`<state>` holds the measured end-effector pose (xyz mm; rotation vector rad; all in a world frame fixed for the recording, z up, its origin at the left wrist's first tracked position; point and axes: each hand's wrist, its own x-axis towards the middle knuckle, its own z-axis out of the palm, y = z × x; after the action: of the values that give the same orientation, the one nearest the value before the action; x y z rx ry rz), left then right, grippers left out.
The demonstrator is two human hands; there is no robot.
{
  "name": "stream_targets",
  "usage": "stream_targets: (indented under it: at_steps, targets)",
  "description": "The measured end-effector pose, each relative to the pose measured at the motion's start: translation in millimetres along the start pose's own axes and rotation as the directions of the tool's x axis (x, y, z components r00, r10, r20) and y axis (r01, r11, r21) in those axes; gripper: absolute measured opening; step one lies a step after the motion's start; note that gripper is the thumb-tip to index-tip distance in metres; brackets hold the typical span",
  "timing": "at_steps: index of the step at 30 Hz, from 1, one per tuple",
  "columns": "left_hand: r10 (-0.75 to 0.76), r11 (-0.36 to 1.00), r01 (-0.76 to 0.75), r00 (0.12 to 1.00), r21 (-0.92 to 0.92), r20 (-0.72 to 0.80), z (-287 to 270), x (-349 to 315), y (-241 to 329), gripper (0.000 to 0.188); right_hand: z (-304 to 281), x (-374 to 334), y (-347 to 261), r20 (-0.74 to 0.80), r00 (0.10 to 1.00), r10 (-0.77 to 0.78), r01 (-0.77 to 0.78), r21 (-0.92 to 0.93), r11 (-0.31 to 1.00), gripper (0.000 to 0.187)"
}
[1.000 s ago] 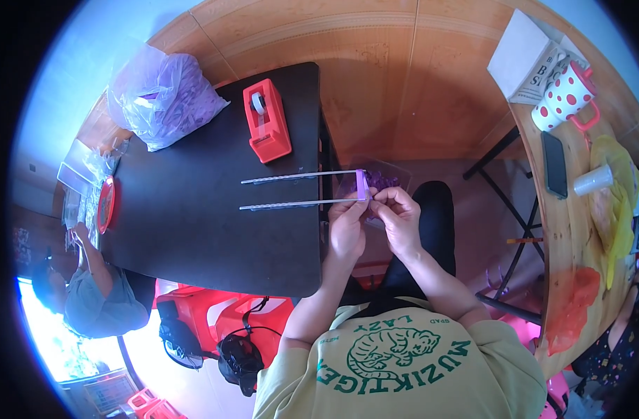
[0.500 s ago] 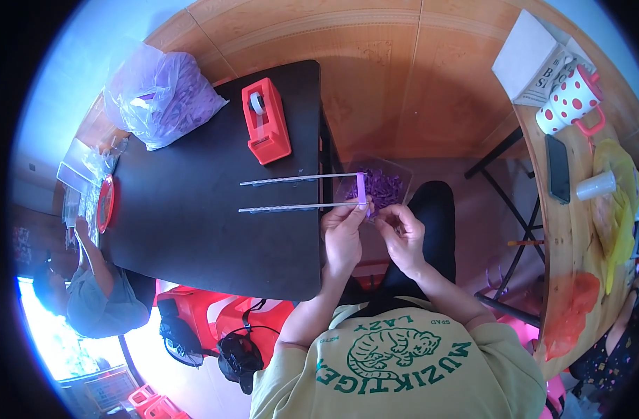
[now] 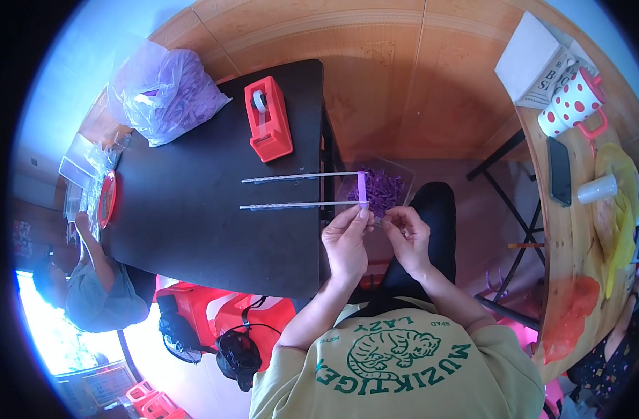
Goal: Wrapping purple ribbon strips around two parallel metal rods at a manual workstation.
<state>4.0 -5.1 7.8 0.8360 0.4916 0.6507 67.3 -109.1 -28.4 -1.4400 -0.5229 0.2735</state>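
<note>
A: Hands first. Left hand (image 3: 347,237)?
B: Fingers pinched at the lower end of a purple strip (image 3: 362,188), right at the surface (image 3: 194,209) edge. Right hand (image 3: 407,234) just beside it, fingertips pinched narrow on something tiny, can't tell what.

A: Strip orientation?
B: Long axis runs near to far, away from the person. It crosses the right ends of two thin rods (image 3: 298,205) and (image 3: 298,177). Rods lie side by side, long axis left-right, right ends sticking out past the black surface's edge.

A: Under the strip?
B: Clear tray of purple pieces (image 3: 386,190), just off the surface's right edge, above the person's lap.

A: Change from before?
B: A second ago both hands were up at the strip between the rods. Half a second ago the right hand had dropped back toward the body. Now it's close to the left hand again, low at the nearer rod. Rods and tray haven't shifted.

A: Further out?
B: Red tape dispenser (image 3: 268,119) beyond the rods, long axis near to far. Plastic bag of purple stuff (image 3: 169,94) at the far left corner. Another person (image 3: 96,293) sits at the left side. Polka-dot mug (image 3: 571,105) on the wooden table (image 3: 578,279) to the right, well apart.
</note>
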Motion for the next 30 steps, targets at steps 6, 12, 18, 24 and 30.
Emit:
stream_targets:
  at_steps: [6, 12, 18, 24, 30]
  targets:
    - [-0.016, 1.0, 0.016, 1.0, -0.025, 0.005, 2.7, -2.1, 6.1, 0.013, -2.3, -0.1, -1.8, 0.006, 0.999, 0.034, -0.034, 0.019, 0.999, 0.016]
    - [-0.116, 0.985, 0.117, 0.993, -0.125, 0.012, 3.7, -1.6, 12.8, 0.013, -0.5, 2.6, -1.7, -0.032, 0.999, 0.029, -0.028, 0.051, 0.998, 0.015]
    - [-0.197, 0.963, 0.193, 0.98, -0.19, -0.002, 7.9, -1.3, 20.5, 0.012, -1.6, 6.9, -6.8, -0.031, 0.996, 0.084, -0.081, 0.1, 0.992, 0.016]
    - [-0.204, 0.962, 0.197, 0.979, -0.19, -0.022, 9.4, -2.7, 22.9, 0.011, -9.0, 55.9, -40.5, -0.06, 0.998, -0.021, 0.027, 0.095, 0.995, 0.011]
    - [-0.206, 0.96, 0.199, 0.978, -0.199, -0.019, 7.2, -3.4, 21.7, 0.01, 51.7, 130.5, -110.8, 0.326, 0.901, 0.287, -0.366, 0.212, 0.906, 0.014]
